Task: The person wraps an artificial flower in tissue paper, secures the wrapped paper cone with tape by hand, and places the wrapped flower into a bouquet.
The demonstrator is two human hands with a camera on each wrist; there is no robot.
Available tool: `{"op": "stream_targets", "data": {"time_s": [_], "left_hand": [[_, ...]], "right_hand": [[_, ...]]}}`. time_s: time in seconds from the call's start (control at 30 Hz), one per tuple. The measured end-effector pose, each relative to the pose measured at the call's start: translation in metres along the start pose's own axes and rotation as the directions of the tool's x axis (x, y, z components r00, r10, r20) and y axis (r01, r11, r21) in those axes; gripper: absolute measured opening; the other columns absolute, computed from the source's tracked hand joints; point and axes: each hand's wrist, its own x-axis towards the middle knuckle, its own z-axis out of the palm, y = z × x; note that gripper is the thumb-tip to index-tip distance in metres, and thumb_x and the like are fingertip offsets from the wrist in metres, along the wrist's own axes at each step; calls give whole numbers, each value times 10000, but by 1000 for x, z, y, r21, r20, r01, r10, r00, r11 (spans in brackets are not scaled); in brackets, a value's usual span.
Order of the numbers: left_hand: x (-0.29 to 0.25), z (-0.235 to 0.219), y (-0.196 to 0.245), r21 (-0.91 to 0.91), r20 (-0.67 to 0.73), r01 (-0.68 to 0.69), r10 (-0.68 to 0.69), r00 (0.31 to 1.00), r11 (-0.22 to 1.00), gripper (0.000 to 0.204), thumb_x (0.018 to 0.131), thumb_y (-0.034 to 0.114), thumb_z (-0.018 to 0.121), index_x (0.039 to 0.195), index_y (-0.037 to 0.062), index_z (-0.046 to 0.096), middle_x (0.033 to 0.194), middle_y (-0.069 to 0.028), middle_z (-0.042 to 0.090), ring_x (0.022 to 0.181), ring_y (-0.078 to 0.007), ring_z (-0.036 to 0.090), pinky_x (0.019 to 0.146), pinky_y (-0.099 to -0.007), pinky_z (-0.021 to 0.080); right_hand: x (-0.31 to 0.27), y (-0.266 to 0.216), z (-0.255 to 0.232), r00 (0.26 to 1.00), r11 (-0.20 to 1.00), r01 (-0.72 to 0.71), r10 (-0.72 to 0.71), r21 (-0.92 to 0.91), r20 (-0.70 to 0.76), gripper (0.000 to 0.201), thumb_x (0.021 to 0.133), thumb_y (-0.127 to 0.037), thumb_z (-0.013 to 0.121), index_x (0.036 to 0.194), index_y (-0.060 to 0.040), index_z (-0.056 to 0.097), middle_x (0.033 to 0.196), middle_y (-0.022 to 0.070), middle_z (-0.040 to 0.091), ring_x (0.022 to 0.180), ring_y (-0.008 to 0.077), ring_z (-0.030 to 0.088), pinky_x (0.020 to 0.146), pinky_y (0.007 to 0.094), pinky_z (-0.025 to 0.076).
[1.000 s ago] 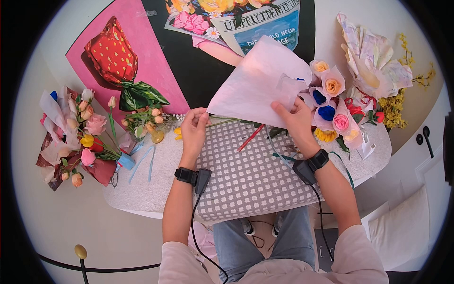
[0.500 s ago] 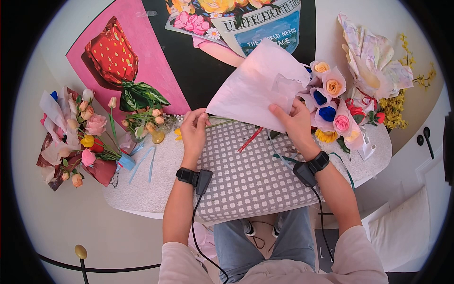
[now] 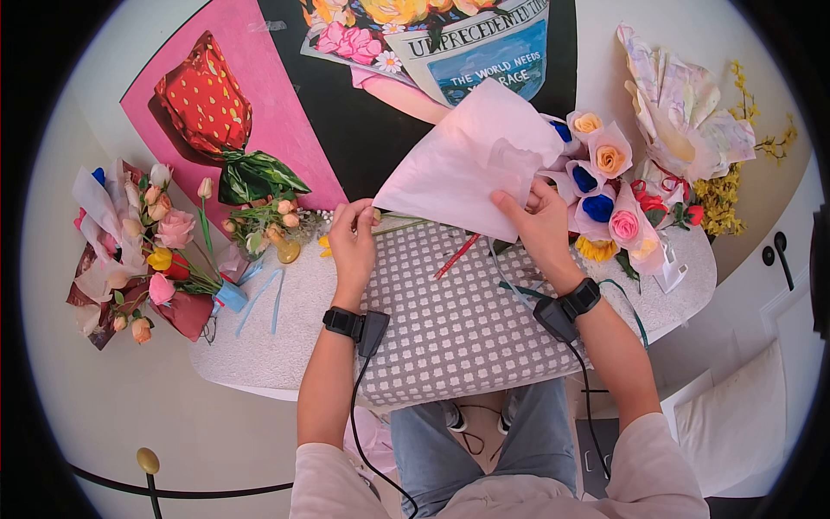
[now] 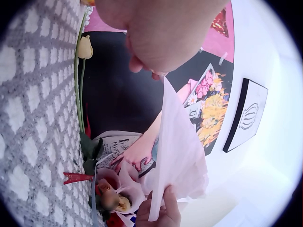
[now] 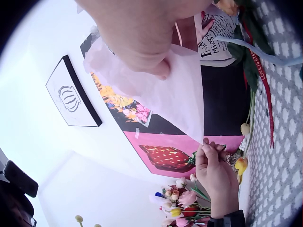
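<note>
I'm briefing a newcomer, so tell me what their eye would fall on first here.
Probably the pale pink sheet, held between the left hand and the right hand above the grey-and-white cloth. Next, perhaps, the speckled red shape on the pink board at back left, then the wrapped flowers, some vivid blue, right of the sheet.

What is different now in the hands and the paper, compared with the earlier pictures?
The pink paper has come down a little, mainly at its top edge, so more lettering on the painting behind shows. The right hand moved slightly to the left. Nothing was newly taken or let go: both hands, the left too, keep their grip on the paper. The patterned cushion stayed as it was.
</note>
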Motion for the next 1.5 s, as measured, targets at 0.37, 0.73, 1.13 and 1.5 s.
{"op": "stream_targets", "data": {"time_s": [0.37,0.73,1.13,1.5], "left_hand": [[-1,-1,-4,166,-35,-98,105,994,981,152,1002,81,569,1050,-7,683,845,-81,590,801,-176,586,720,-298,460],[-6,10,-7,-85,49,38,-34,998,996,173,1044,52,473,1109,-9,621,864,-68,642,815,-137,614,753,-295,494],[-3,4,-10,12,-123,2,0,992,1000,179,1047,57,464,1123,-8,612,842,-78,656,790,-156,614,747,-303,494],[-3,-3,-13,335,-122,-75,122,985,939,211,954,-43,490,1129,-2,601,937,-194,651,888,-366,636,778,-435,499]], "right_hand": [[-1,15,-2,1000,997,29,-29,-71,-3,314,886,-160,784,1114,32,685,929,71,749,769,67,662,652,214,510],[-21,-32,15,729,613,661,-662,-432,177,213,813,-115,779,994,-20,715,837,88,701,691,204,658,620,284,500],[-3,-72,52,844,840,534,-521,-95,128,676,867,-27,676,1466,-47,364,1164,182,658,858,321,715,749,387,581],[6,-67,21,863,723,503,-389,-474,323,819,815,-38,713,1538,-184,357,1232,221,640,950,397,669,815,444,548]]}}
